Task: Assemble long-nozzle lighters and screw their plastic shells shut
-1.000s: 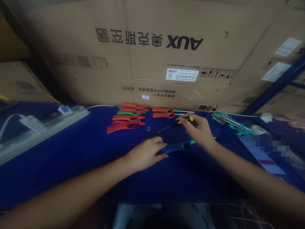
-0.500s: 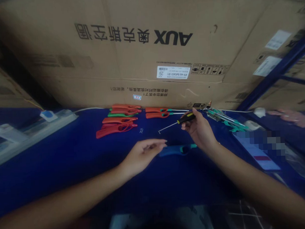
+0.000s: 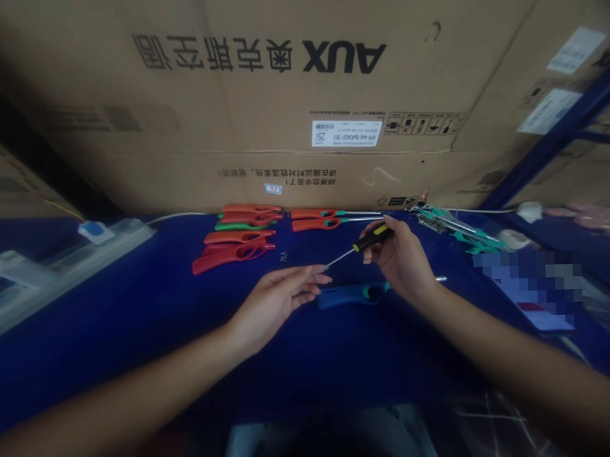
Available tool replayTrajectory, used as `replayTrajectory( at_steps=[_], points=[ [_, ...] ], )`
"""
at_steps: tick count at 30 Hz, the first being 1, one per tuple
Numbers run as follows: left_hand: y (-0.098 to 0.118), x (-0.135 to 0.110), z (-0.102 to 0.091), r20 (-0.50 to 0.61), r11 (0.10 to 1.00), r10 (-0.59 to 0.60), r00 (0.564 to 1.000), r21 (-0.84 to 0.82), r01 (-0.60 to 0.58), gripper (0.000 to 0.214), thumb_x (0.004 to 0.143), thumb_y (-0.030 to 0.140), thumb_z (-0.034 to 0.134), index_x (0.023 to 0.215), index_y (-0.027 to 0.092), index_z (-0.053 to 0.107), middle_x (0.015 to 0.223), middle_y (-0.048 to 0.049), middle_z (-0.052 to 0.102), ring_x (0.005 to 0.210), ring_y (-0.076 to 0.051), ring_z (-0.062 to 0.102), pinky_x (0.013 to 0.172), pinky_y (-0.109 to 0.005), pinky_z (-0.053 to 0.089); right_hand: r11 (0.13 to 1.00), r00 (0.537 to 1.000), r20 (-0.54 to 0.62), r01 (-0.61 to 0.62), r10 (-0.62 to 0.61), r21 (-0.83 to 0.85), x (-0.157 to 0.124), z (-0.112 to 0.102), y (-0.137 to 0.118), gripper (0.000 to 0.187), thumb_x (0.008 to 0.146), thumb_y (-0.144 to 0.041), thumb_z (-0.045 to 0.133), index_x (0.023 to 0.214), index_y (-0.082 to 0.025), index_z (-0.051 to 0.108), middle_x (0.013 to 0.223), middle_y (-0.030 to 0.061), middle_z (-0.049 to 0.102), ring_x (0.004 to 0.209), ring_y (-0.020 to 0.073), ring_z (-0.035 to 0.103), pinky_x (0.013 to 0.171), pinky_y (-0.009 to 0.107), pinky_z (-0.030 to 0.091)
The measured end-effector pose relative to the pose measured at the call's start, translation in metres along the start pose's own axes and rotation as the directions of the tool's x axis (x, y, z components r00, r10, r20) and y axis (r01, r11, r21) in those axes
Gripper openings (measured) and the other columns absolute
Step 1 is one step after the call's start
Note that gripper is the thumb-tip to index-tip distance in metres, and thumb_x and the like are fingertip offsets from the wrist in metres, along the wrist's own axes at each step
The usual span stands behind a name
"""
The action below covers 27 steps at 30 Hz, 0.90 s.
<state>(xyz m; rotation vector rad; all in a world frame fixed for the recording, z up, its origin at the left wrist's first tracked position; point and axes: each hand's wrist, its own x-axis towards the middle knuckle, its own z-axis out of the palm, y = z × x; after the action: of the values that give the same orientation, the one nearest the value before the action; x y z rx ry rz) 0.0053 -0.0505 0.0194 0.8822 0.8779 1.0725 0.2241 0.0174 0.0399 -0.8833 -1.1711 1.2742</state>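
My right hand (image 3: 399, 255) is wrapped round the black and yellow handle of a screwdriver (image 3: 371, 237), its shaft pointing down and left. The fingers of my left hand (image 3: 280, 296) pinch at the screwdriver's tip, on a small screw (image 3: 316, 275) that is mostly hidden by the fingertips. Just below both hands a blue gas lighter (image 3: 345, 296) lies flat on the table, its metal tube passing behind my right wrist. A few tiny loose screws (image 3: 284, 256) lie beyond my left hand.
Several red, orange and green lighter shells (image 3: 240, 251) lie at the back left. Two orange lighters (image 3: 312, 224) with metal tubes lie beside them. Metal tubes with teal parts (image 3: 458, 230) are piled at the right, near a phone (image 3: 538, 307). A large carton (image 3: 262, 137) stands behind.
My left hand has moved slightly up, and its fingers have closed at the screwdriver's tip, where a small piece hung before. My right hand keeps its hold on the screwdriver.
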Motion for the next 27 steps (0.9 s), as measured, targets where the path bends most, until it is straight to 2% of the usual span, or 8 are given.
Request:
replayTrajectory(
  at_steps=[6,14,18,27],
  points=[
    [0.0036,0.0007,-0.0028,0.009,0.999,-0.041,0.999,-0.034,0.042,0.025,0.083,0.029,0.077,0.105,0.016,0.080,0.106,-0.0103,0.078,0.085,-0.014,0.069,0.083,-0.025,0.055,0.996,1.000,-0.020,-0.008,0.010,0.085,0.0013,-0.0004,0.0004,0.030,0.091,-0.045,0.052,0.077,-0.020,0.060,0.067,0.0021,0.063,0.048,0.0118,0.055,0.048,0.027,0.051],
    [0.0061,0.0007,-0.0024,-0.058,0.970,-0.218,0.974,0.097,0.222,0.036,0.085,0.046,0.074,0.092,0.011,0.081,0.087,-0.0119,0.079,0.073,-0.013,0.069,0.069,-0.020,0.054,0.986,0.994,-0.052,0.100,-0.094,0.133,-0.0007,0.0011,-0.0012,0.031,0.087,-0.046,0.062,0.076,-0.017,0.064,0.072,0.0021,0.066,0.047,0.0106,0.059,0.043,0.025,0.049],
    [0.0070,0.0007,-0.0026,-0.058,0.973,-0.205,0.977,0.095,0.209,0.036,0.084,0.047,0.076,0.091,0.012,0.082,0.086,-0.0113,0.079,0.072,-0.012,0.068,0.068,-0.019,0.054,0.984,0.990,-0.018,0.141,-0.140,0.105,-0.0038,0.0018,-0.0015,0.031,0.090,-0.045,0.060,0.075,-0.018,0.064,0.076,0.0025,0.066,0.048,0.0100,0.059,0.044,0.025,0.050],
    [0.0069,0.0020,-0.0020,-0.046,0.980,-0.160,0.986,0.115,0.164,0.033,0.073,0.043,0.087,0.091,0.016,0.082,0.087,-0.0080,0.080,0.069,-0.007,0.064,0.068,-0.016,0.053,0.986,0.989,0.026,0.145,-0.148,0.088,-0.0069,0.0035,-0.0026,0.032,0.090,-0.045,0.061,0.075,-0.017,0.064,0.074,0.0033,0.067,0.047,0.0113,0.060,0.042,0.025,0.050]
  ],
)
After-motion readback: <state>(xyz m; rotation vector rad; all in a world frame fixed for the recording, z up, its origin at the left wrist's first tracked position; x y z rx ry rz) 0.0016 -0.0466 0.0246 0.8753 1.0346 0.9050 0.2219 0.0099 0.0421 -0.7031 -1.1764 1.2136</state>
